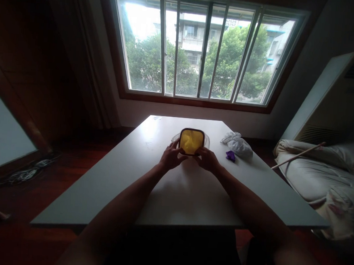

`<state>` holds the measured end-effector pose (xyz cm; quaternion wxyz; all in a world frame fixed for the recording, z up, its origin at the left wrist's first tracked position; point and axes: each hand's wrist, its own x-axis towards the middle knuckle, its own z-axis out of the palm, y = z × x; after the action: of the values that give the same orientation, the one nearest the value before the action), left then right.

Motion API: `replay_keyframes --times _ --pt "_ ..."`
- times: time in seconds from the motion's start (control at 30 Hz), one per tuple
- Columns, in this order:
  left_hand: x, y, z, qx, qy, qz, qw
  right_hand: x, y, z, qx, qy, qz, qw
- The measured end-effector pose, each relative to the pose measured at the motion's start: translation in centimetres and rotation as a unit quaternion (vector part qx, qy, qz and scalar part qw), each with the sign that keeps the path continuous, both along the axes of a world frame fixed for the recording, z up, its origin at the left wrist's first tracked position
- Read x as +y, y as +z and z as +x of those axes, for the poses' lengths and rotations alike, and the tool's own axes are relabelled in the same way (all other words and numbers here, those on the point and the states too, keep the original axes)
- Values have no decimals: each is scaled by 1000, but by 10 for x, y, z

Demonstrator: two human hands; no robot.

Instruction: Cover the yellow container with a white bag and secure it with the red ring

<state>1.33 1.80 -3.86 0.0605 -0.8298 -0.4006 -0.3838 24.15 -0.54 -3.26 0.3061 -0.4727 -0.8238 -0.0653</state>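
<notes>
A square, yellow see-through piece with rounded corners and a dark rim (pixel 191 141) is tilted up over the middle of the table; I cannot tell whether it is a lid or a dish. My left hand (pixel 173 155) grips its left side and lower left corner. At the lower right corner, the fingers of my right hand (pixel 208 159) close on the rim. Behind the yellow piece, the edge of something clear, perhaps a bowl or plastic wrap (pixel 207 142), shows on both sides; most of it is hidden.
On the white table (pixel 109 188), to the right, lie a crumpled white plastic bag (pixel 239 145) and a small folded purple thing (pixel 230 155). A pale sofa (pixel 328 171) with a thin stick (pixel 299 155) stands beyond the right edge. Cables (pixel 30 172) lie on the floor at left.
</notes>
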Motion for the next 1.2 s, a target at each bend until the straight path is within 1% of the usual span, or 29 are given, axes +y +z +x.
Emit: replay_keyframes --times 0.13,0.27,0.5,0.67,0.87,0.97,1.07,1.2 --pt "-2 4 3 -21 17 31 999 -2 4 -3 0 9 54 999" --pt "-5 8 5 -42 28 60 997 -2 7 -4 -6 0 83 997" --pt "-6 13 3 -59 -27 67 996 -2 11 0 6 0 87 996" --pt "-10 18 4 -60 -30 67 995 -3 12 1 5 -18 71 997" --pt "-13 23 4 -58 -44 75 995 -4 12 2 -14 -36 69 997" --pt "-11 22 3 -67 -49 67 994 -5 13 4 -24 -27 78 996" --pt "-9 20 1 -82 -65 66 992 -5 14 6 -19 -14 106 994" --pt "-8 18 1 -97 -68 69 991 -5 14 8 5 -24 129 991"
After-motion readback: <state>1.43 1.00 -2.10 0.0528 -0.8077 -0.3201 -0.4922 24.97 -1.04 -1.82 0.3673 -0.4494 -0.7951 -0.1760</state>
